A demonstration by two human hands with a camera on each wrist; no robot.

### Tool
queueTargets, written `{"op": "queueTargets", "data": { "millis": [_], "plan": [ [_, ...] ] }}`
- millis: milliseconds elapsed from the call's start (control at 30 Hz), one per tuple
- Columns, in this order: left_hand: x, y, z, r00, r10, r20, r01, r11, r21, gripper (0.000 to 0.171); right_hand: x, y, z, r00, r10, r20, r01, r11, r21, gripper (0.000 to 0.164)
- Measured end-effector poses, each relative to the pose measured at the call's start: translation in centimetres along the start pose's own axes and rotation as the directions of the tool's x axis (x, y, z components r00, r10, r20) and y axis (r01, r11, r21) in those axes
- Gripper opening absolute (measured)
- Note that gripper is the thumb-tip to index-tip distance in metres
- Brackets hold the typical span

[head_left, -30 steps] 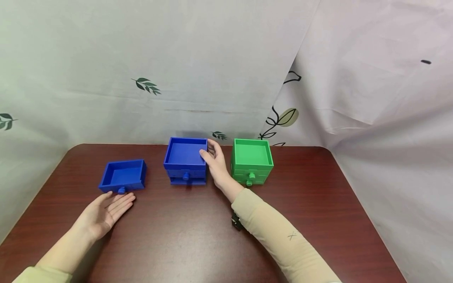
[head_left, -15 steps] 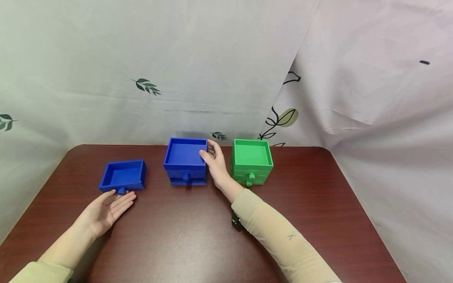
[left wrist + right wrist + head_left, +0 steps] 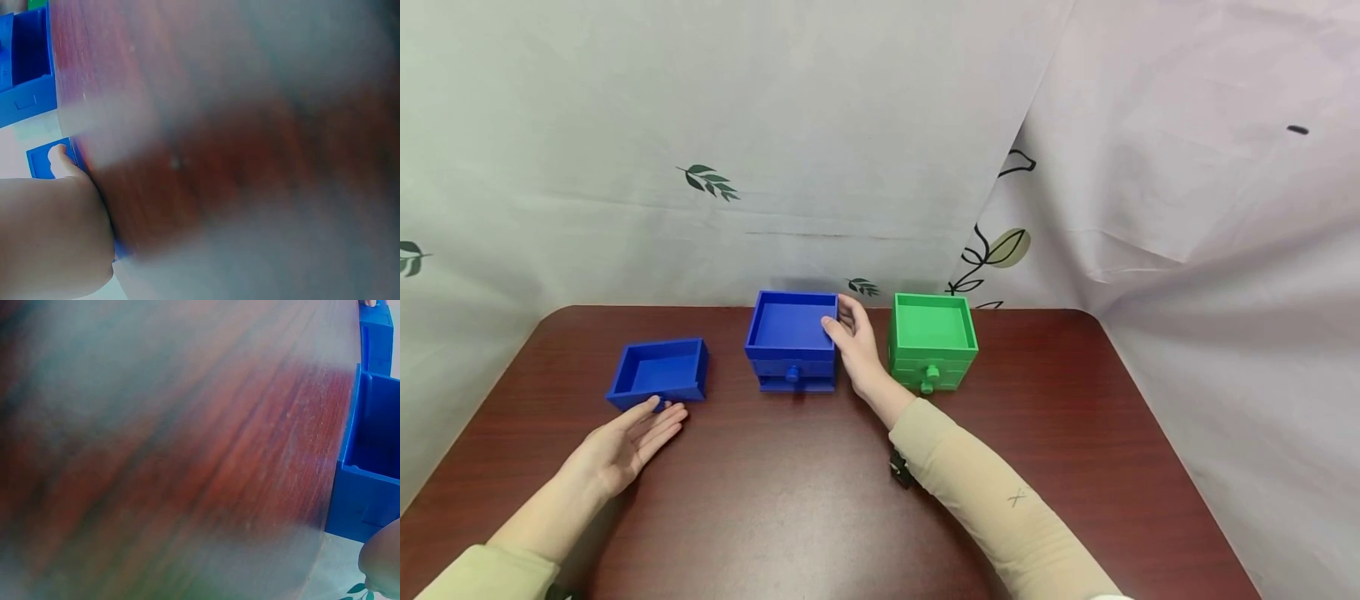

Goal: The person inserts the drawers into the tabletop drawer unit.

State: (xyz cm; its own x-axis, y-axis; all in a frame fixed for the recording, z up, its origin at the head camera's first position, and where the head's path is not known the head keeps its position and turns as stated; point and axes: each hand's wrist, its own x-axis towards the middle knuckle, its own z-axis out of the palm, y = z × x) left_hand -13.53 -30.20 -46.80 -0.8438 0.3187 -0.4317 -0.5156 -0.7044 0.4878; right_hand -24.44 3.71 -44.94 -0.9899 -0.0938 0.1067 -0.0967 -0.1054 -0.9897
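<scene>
A blue drawer [image 3: 666, 369], a shallow box with a round knob, sits at the left of the tabletop. At its front my left hand [image 3: 613, 454] lies palm up, thumb and index finger pinching the knob while the other fingers stay extended. In the left wrist view the thumb [image 3: 60, 161] overlaps the blue drawer [image 3: 39, 164]. My right hand [image 3: 859, 346] grips the right side of a small blue drawer cabinet [image 3: 793, 353], thumb over its top rim. Its upper drawer is in place; the lower slot gapes, also visible in the right wrist view of the cabinet [image 3: 359, 500].
Right of the blue cabinet stands a similar green drawer cabinet [image 3: 934, 354] with two knobs. All rest on a dark red-brown table [image 3: 760, 492] with rounded far corners. A pale curtain [image 3: 820, 167] with leaf prints hangs behind it.
My left thumb has come down from beside the knob onto it, closing toward the index finger. The right hand, both cabinets and the loose drawer have kept their places.
</scene>
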Motion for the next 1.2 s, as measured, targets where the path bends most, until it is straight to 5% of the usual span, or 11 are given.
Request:
{"op": "queueTargets", "data": {
  "millis": [767, 1200],
  "plan": [
    [0.49, 0.33, 0.26, 1.0, -0.019, 0.009, 0.019, 1.0, 0.002, 0.036, 0.03, -0.17, -0.1, 1.0, 0.003, 0.011, -0.003, 1.0, -0.01, 0.059],
    [0.38, 0.2, 0.37, 0.999, -0.017, -0.04, 0.016, 1.0, -0.014, 0.035, -0.14, -0.16, 0.0, 1.0, 0.004, 0.01, -0.004, 1.0, -0.008, 0.059]
  ]
}}
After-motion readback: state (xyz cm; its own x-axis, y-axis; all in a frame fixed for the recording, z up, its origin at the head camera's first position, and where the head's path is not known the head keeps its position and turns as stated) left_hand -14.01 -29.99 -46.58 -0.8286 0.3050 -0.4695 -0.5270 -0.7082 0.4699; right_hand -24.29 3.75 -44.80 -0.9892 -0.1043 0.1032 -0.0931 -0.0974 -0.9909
